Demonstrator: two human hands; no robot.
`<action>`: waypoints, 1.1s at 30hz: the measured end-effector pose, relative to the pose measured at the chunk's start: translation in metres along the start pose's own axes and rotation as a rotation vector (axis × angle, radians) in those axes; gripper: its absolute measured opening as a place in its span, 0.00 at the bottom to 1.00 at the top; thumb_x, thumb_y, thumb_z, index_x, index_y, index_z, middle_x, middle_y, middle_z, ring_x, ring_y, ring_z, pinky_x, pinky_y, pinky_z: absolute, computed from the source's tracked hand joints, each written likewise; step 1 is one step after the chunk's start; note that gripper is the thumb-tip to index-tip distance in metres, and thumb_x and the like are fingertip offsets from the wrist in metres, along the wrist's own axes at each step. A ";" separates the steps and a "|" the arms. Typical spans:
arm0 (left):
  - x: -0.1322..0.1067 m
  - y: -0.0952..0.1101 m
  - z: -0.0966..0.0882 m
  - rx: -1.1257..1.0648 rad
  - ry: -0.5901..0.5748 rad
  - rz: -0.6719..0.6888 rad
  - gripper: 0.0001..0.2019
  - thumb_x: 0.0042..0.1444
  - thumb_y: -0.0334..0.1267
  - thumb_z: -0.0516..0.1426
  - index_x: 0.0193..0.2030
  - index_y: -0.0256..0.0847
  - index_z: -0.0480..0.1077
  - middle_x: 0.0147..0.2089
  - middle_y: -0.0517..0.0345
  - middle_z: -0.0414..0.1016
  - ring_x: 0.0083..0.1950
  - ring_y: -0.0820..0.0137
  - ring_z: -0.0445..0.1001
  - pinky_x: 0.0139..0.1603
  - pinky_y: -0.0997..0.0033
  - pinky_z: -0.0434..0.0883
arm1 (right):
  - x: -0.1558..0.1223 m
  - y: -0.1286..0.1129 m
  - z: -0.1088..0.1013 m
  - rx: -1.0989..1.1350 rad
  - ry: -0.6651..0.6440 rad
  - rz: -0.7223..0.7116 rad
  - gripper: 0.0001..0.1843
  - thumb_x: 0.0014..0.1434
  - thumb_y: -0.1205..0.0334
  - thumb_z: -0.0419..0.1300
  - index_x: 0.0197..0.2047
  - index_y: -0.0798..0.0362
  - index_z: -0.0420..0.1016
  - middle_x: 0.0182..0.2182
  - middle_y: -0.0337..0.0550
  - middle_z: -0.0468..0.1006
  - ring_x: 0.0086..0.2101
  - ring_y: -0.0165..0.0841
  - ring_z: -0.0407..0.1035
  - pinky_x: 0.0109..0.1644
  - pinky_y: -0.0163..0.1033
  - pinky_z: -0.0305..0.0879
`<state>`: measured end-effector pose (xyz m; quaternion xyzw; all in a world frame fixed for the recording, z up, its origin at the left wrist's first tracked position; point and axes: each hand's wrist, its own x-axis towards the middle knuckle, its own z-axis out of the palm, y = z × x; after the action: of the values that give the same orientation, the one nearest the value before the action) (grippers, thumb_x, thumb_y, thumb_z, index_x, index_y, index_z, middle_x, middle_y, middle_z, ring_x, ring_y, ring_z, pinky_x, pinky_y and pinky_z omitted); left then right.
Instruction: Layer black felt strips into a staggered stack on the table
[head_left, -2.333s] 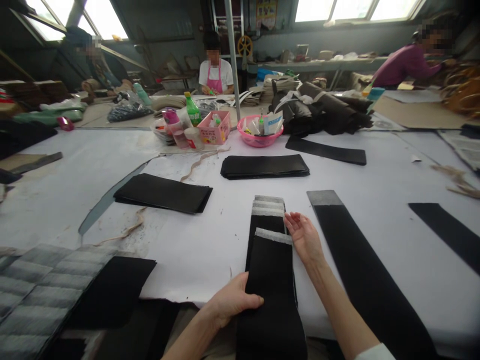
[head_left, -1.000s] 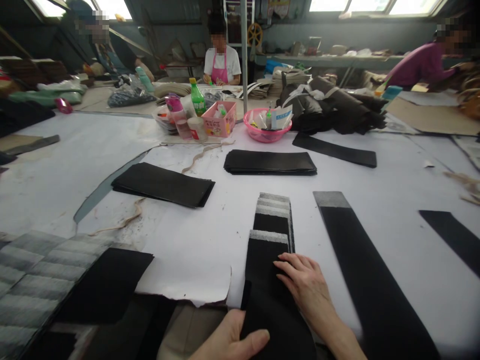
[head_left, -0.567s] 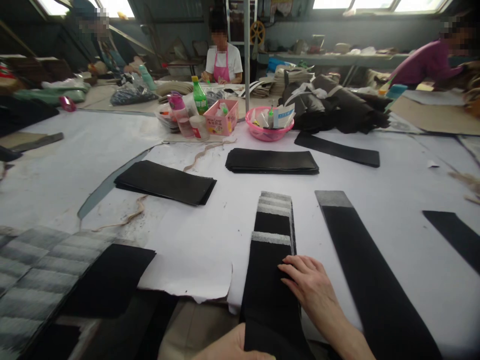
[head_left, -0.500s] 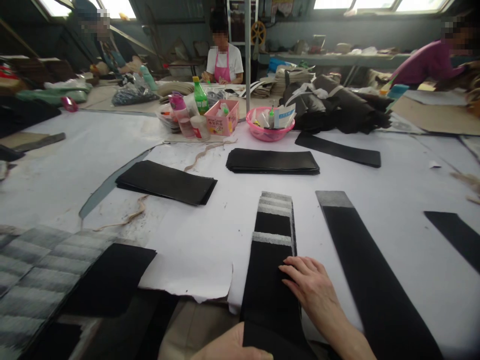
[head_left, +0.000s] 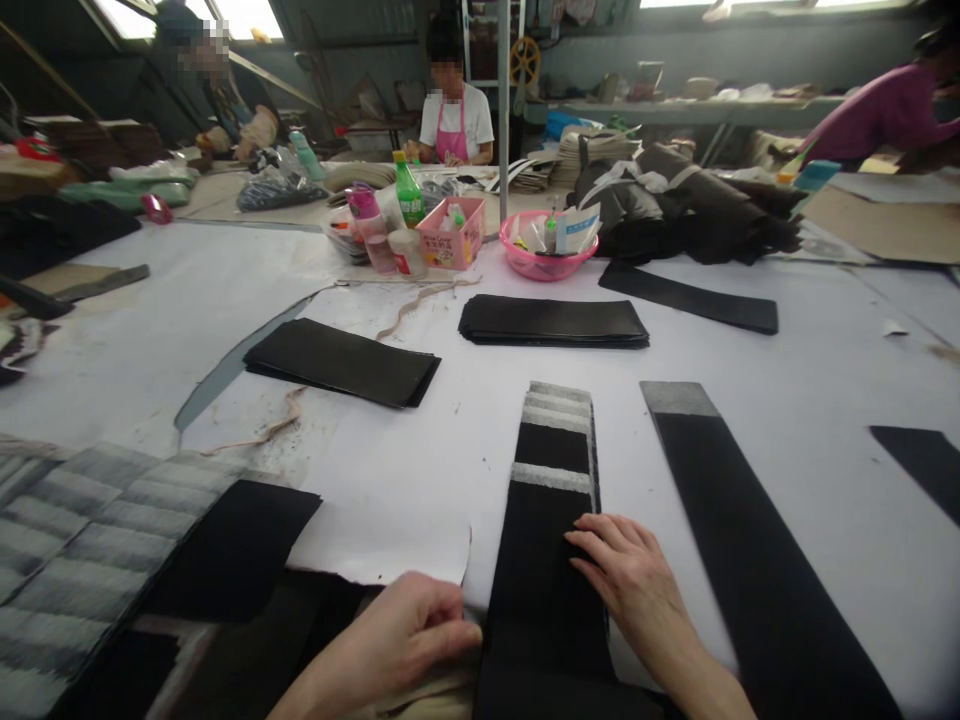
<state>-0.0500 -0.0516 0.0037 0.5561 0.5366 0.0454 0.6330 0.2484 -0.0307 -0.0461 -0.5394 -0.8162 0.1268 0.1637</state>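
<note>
A stack of long black strips with grey-white ends lies lengthwise in front of me on the white-covered table. My right hand lies flat on the top strip's right side, fingers stretched out. My left hand is at the table's near edge just left of the stack, fingers curled at the strip's lower left edge; what they pinch is hidden.
A long black strip lies right of the stack, another at far right. Two piles of black sheets lie further back. A pink basket, pink bowl and bottles stand behind. Grey-striped pieces overlap at left. Three people work at the far benches.
My right hand slid back from the strip's far end and now rests flat on it. My left hand moved from the stack's edge down to the table's near edge.
</note>
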 end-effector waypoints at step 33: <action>0.105 0.004 0.039 0.980 0.408 0.816 0.28 0.59 0.49 0.58 0.63 0.41 0.62 0.67 0.45 0.60 0.69 0.55 0.55 0.68 0.50 0.56 | -0.059 0.101 -0.036 -0.420 0.161 0.539 0.25 0.63 0.42 0.45 0.49 0.52 0.69 0.47 0.52 0.73 0.43 0.47 0.67 0.39 0.49 0.66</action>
<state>0.0244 -0.0069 -0.0664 0.9180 0.3507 0.1366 0.1249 0.3695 -0.0446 -0.0596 -0.7657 -0.6371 -0.0480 0.0738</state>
